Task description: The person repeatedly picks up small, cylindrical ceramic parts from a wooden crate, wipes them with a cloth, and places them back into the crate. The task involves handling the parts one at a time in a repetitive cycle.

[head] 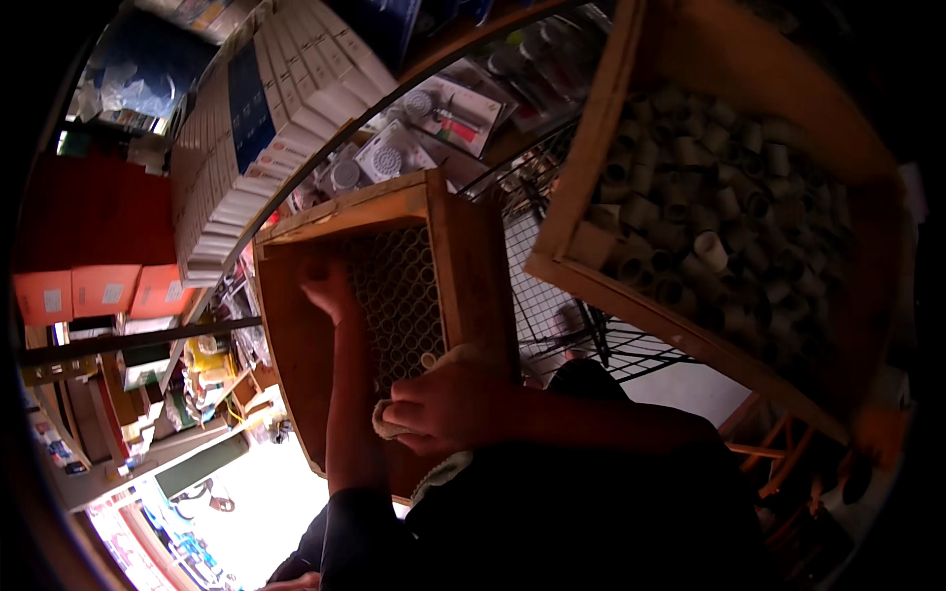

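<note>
A wooden box stands in front of me with rows of upright pipe fittings packed inside it. My left hand reaches into the box at the left end of the rows; its fingers lie in shadow, so I cannot tell what they touch. Over the near part of the box, my right hand is closed around a bunched cloth. A small pale fitting shows beside that hand. To the right, a larger wooden crate holds many loose pale pipe fittings.
Shelves with stacked white cartons and packaged shower heads run along the far side. Orange boxes sit at the left. A black wire rack stands between the two wooden boxes. Part of another hand shows at the bottom edge.
</note>
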Motion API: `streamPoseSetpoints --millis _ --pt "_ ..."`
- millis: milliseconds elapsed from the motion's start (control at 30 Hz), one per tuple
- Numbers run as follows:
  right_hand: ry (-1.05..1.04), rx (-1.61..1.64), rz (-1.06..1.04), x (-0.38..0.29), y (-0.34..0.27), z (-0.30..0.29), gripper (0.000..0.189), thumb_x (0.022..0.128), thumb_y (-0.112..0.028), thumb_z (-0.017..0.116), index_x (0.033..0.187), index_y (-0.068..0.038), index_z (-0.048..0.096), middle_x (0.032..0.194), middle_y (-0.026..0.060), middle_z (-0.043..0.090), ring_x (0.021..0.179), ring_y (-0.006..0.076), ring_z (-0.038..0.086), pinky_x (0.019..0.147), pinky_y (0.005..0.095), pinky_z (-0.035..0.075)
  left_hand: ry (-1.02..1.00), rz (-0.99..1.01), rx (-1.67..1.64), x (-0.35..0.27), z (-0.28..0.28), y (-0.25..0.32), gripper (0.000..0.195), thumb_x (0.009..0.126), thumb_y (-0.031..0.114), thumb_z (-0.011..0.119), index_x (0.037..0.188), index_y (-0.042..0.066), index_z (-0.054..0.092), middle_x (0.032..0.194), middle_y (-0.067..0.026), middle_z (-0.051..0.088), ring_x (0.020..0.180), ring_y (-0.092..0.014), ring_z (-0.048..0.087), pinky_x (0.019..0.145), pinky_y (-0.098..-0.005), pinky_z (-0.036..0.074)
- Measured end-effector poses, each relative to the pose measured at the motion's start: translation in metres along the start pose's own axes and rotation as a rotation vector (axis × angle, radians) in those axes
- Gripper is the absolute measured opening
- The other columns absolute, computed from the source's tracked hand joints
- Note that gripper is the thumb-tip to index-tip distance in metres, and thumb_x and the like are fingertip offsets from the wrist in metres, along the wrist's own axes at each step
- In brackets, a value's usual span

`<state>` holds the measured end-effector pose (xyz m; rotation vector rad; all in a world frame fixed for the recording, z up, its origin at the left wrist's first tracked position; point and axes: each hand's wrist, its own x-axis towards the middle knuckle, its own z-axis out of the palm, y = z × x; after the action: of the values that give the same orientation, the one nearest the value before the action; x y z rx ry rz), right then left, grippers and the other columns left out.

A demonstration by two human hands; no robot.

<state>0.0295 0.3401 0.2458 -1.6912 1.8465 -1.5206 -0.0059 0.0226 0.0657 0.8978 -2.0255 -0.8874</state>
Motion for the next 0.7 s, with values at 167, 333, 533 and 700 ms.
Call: streamPoseSetpoints --millis 167,333,533,700 --pt "0.008 -0.034 0.005 -0.004 0.000 -0.001 0.024 0.082 -0.026 0.064 0.097 -0.008 0.057 0.083 0.0036 0.052 0.064 0.0168 0.059 0.052 0.0316 0.050 -0.100 0.310 -0.508 0.006 -0.020 0.184 0.034 0.082 -0.003 0.063 0.114 0.000 0.051 0.104 -0.0080 0.059 0.091 -0.014 0.056 0.084 -0.0252 0.045" --pt "0.121 -0.114 -0.073 -0.006 -0.002 -0.007 0.018 0.082 -0.026 0.063 0.091 -0.011 0.057 0.082 0.0024 0.052 0.061 0.0172 0.059 0.052 0.0333 0.048 -0.375 0.746 -0.437 -0.041 -0.029 0.352 0.031 0.080 -0.008 0.059 0.110 0.001 0.056 0.103 -0.0093 0.060 0.087 -0.014 0.056 0.082 -0.0265 0.045" --pt "0.141 -0.137 -0.080 -0.009 -0.003 -0.015 0.014 0.080 -0.025 0.063 0.084 -0.014 0.056 0.074 -0.0001 0.051 0.055 0.0173 0.057 0.050 0.0330 0.046 -1.189 1.068 -0.356 -0.095 0.007 0.454 0.031 0.078 -0.006 0.061 0.108 0.003 0.059 0.095 -0.0094 0.060 0.089 -0.018 0.058 0.078 -0.0305 0.046" --pt "0.126 -0.025 -0.036 -0.011 -0.014 -0.021 0.012 0.078 -0.022 0.065 0.080 -0.013 0.057 0.073 0.0016 0.052 0.058 0.0186 0.057 0.052 0.0340 0.047 -1.438 1.260 0.054 -0.138 0.056 0.471 0.026 0.079 0.007 0.064 0.105 0.005 0.059 0.097 -0.0122 0.061 0.089 -0.028 0.059 0.078 -0.0386 0.047"
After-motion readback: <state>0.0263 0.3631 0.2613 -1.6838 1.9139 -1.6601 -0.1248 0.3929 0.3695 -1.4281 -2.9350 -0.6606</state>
